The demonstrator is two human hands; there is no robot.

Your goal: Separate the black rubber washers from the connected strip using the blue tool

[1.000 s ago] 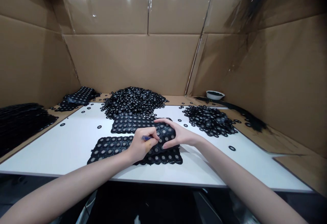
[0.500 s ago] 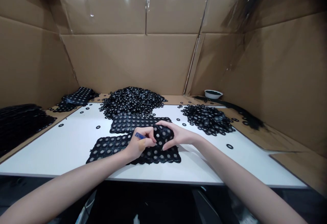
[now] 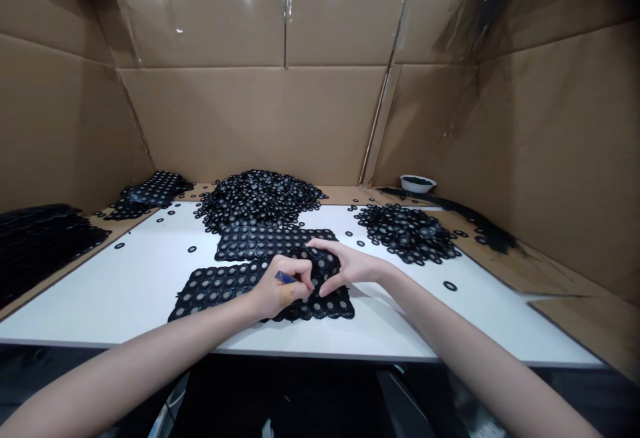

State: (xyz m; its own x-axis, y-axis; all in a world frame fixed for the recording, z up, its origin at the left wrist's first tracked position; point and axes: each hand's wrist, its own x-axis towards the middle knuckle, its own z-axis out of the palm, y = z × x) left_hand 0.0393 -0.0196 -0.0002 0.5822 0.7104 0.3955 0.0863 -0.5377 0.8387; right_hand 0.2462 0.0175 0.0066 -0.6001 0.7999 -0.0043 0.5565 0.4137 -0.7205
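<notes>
A black sheet of round pieces with pale centres (image 3: pixel 205 287) lies near the front of the white table. Over its right part, my left hand (image 3: pixel 285 285) is closed, with a blue band or tape at one finger; whatever its fingertips pinch is too small to make out. My right hand (image 3: pixel 347 268) grips the raised, curled right part of the sheet between thumb and fingers. Just behind lies a second black sheet (image 3: pixel 250 241), partly hidden by my hands.
A big heap of black rings (image 3: pixel 260 198) stands at the back, a smaller heap (image 3: pixel 407 233) to the right. A white bowl (image 3: pixel 418 185), stacked black sheets (image 3: pixel 40 245), more sheets (image 3: pixel 157 188) and loose rings surround the white table (image 3: pixel 125 291). Cardboard walls (image 3: pixel 215 125) enclose it.
My left hand has moved slightly right and toward the table's front edge. The curled part of the sheet sits a little lower. My right hand has barely moved.
</notes>
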